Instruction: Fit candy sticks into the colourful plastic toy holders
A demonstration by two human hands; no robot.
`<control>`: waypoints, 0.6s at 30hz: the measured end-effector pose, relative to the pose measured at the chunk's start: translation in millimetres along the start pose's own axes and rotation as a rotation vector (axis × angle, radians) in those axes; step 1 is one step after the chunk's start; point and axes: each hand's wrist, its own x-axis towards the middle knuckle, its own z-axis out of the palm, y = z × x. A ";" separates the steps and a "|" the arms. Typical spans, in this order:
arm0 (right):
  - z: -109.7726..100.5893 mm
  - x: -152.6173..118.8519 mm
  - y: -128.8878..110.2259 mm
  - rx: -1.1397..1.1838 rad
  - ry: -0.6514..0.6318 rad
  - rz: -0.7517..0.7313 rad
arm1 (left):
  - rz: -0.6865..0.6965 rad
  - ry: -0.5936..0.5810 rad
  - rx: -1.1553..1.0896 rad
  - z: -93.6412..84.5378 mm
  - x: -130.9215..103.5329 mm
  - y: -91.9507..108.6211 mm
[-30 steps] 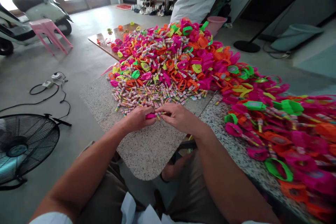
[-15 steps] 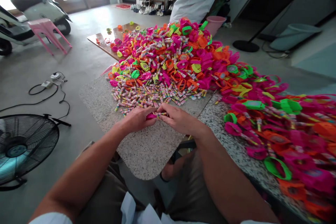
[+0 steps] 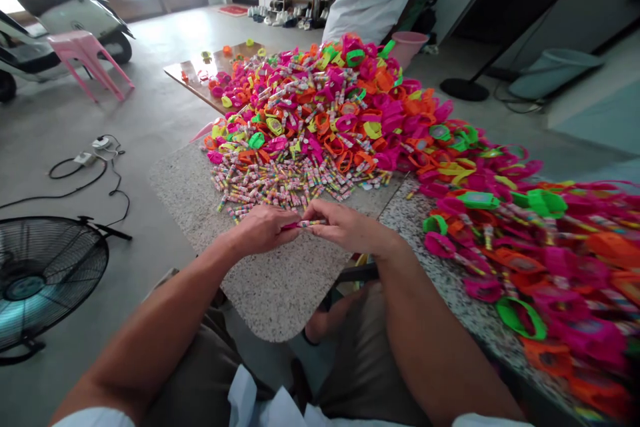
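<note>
Both hands meet over the near part of the speckled stone table (image 3: 270,293). My left hand (image 3: 263,228) is closed around a pink piece, mostly hidden by the fingers. Between thumb and fingers, my right hand (image 3: 343,227) pinches a small candy tube (image 3: 311,222) with a striped, colourful wrapper, its left end against the pink piece. Just beyond the hands lie many similar wrapped tubes (image 3: 280,180). Behind them rises a big heap of pink, orange, yellow and green plastic toy watches (image 3: 345,103) mixed with tubes.
More watches with tubes attached (image 3: 565,273) cover the stone surface on the right. A black fan (image 3: 30,287) stands at the left, near cables. Farther back are a pink stool (image 3: 87,53), a scooter and a white sack (image 3: 370,3).
The fingers of both hands have shifted slightly around the pink piece and tube, and less pink shows now. The whole view has moved a little.
</note>
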 end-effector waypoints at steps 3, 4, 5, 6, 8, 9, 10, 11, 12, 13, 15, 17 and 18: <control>-4.2 -1.5 -0.1 0.033 -0.013 0.012 | 0.037 -0.020 -0.018 -2.6 1.3 5.7; -5.3 -2.4 -1.0 0.033 -0.015 0.015 | 0.046 -0.014 -0.025 -3.5 1.5 7.9; -6.2 -3.2 -2.1 0.031 -0.016 0.014 | 0.048 -0.001 -0.029 -4.4 1.4 9.9; -7.0 -3.7 -3.0 0.028 -0.014 0.008 | 0.043 0.019 -0.032 -5.1 1.1 11.4; -8.5 -3.5 -3.5 0.021 -0.008 -0.011 | 0.028 0.047 -0.045 -5.4 0.0 12.3; -9.5 -3.0 -3.0 0.021 -0.010 -0.022 | 0.037 0.055 -0.052 -5.0 -0.5 11.8; -10.7 -2.5 -2.3 0.023 -0.017 -0.033 | 0.045 0.063 -0.054 -4.0 -1.0 11.0; -11.7 -2.4 -1.7 0.023 -0.025 -0.041 | 0.052 0.073 -0.056 -2.6 -1.2 10.4; -12.4 -2.7 -1.3 0.021 -0.033 -0.046 | 0.063 0.081 -0.060 -0.8 -1.2 10.1; -12.5 -3.9 -1.3 0.016 -0.033 -0.044 | 0.071 0.091 -0.059 1.6 -0.8 10.5; -9.8 -9.2 -2.5 0.000 0.001 -0.023 | 0.069 0.116 -0.047 8.0 0.9 13.5; -3.9 -19.4 -3.6 -0.023 0.069 0.012 | 0.057 0.113 -0.037 16.6 4.0 18.3; -0.9 -26.7 -3.3 -0.038 0.106 0.030 | 0.045 0.102 -0.038 21.4 5.8 20.7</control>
